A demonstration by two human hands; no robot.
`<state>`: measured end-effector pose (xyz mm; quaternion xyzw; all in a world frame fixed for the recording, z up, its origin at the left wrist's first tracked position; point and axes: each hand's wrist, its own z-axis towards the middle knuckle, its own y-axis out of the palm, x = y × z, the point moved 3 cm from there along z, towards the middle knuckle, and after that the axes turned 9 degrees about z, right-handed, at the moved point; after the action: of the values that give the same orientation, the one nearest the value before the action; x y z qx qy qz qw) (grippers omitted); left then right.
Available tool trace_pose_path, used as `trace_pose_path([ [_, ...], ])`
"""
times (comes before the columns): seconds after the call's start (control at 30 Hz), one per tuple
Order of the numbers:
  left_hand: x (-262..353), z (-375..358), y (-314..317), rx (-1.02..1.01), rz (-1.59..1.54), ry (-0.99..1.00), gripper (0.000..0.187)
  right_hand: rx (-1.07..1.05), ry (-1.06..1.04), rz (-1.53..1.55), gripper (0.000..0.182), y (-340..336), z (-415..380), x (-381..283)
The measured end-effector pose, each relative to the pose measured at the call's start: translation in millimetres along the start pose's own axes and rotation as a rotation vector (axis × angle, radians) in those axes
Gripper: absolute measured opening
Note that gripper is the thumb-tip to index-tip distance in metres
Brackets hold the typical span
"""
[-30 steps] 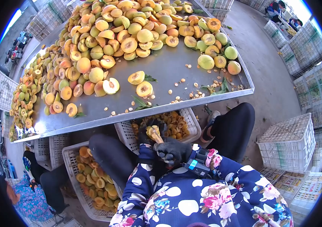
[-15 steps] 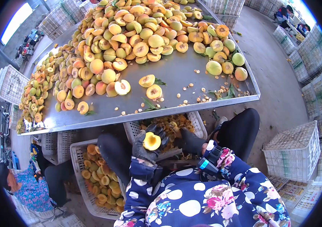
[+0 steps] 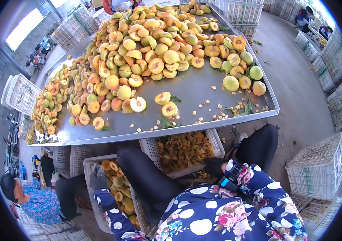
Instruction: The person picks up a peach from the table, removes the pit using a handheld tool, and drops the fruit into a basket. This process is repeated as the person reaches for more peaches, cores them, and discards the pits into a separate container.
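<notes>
- Head view: the left hand [image 3: 98,181], gloved, hung over the crate of halved peaches [image 3: 117,188] at the person's left knee, low enough that a half could fall straight in; whether its fingers were spread or closed could not be told.
- The right hand [image 3: 214,165], gloved, rested beside the crate of pits [image 3: 185,149] between the knees; its fingers were hidden.
- Both crates sat under the near edge of the metal table [image 3: 195,86], within arm's reach.
- Whole and cut peaches [image 3: 147,52] were heaped on the table's far side; loose pits [image 3: 215,116] lay near the front edge.
</notes>
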<state>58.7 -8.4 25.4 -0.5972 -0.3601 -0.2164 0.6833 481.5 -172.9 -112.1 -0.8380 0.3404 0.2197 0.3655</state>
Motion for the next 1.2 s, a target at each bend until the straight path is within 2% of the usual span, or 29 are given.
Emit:
trace_pose_path([
  [0.07,25,30,19,-0.075,-0.154,0.034,0.031,-0.005,0.035,0.100,0.034,-1,-3,-5],
  [0.13,84,44,55,-0.180,-0.450,-0.104,0.026,0.004,0.044,0.102,0.039,0,-3,-7],
  [0.2,137,67,85,-0.294,-0.260,-0.084,0.025,0.023,-0.010,-0.032,0.037,5,7,0],
  [0.23,127,109,115,-0.530,-0.302,-0.032,0.029,-0.046,0.049,0.067,0.035,-6,1,-10],
  [0.3,139,145,162,-0.478,0.055,0.278,0.035,-0.031,0.022,0.084,0.034,-7,1,-9],
  [0.33,164,133,181,-0.166,0.442,0.513,0.037,-0.026,0.010,0.092,0.034,-7,0,-9],
  [0.37,155,144,209,-0.187,0.593,0.664,0.039,-0.052,0.017,0.107,0.034,-11,-4,-14],
  [0.43,163,139,242,-0.157,0.822,0.702,0.042,0.004,-0.069,0.021,0.033,0,7,0],
  [0.47,177,122,244,-0.108,0.895,0.587,0.043,0.030,-0.110,-0.021,0.033,-5,4,-6],
  [0.5,175,123,251,-0.081,0.669,0.608,0.042,-0.043,-0.009,0.044,0.034,-9,2,-7],
  [0.6,192,101,237,-0.311,0.407,0.508,0.040,-0.170,0.033,0.265,0.041,-33,-16,-31],
  [0.63,184,100,237,-0.372,0.204,0.578,0.037,-0.214,0.029,0.393,0.041,-38,-22,-35],
  [0.67,195,88,227,-0.502,0.117,0.593,0.035,-0.254,-0.011,0.605,0.039,-42,-26,-39],
  [0.73,211,45,199,-0.765,-0.207,0.413,0.036,-0.223,-0.136,0.923,0.036,-57,-41,-53],
  [0.8,208,4,186,-0.871,-0.430,0.371,0.037,-0.071,-0.300,1.135,0.034,-79,-58,-81],
  [0.87,219,-36,176,-0.787,-0.304,0.534,0.038,0.017,-0.345,1.268,0.039,-94,-63,-99],
  [0.9,218,-53,175,-0.805,-0.334,0.461,0.037,0.065,-0.367,1.333,0.043,-97,-64,-105],
  [0.93,219,-65,174,-0.799,-0.215,0.457,0.038,0.081,-0.403,1.334,0.043,-97,-64,-110],
  [1.0,214,-84,181,-0.783,-0.259,0.454,0.032,0.113,-0.482,1.329,0.045,-97,-63,-118],
  [1.1,209,-95,189,-0.676,-0.313,0.629,0.033,0.183,-0.454,1.393,0.043,-91,-68,-121],
  [1.2,196,-101,196,-0.767,-0.318,0.437,0.031,0.267,-0.438,1.444,0.036,-85,-70,-121],
])
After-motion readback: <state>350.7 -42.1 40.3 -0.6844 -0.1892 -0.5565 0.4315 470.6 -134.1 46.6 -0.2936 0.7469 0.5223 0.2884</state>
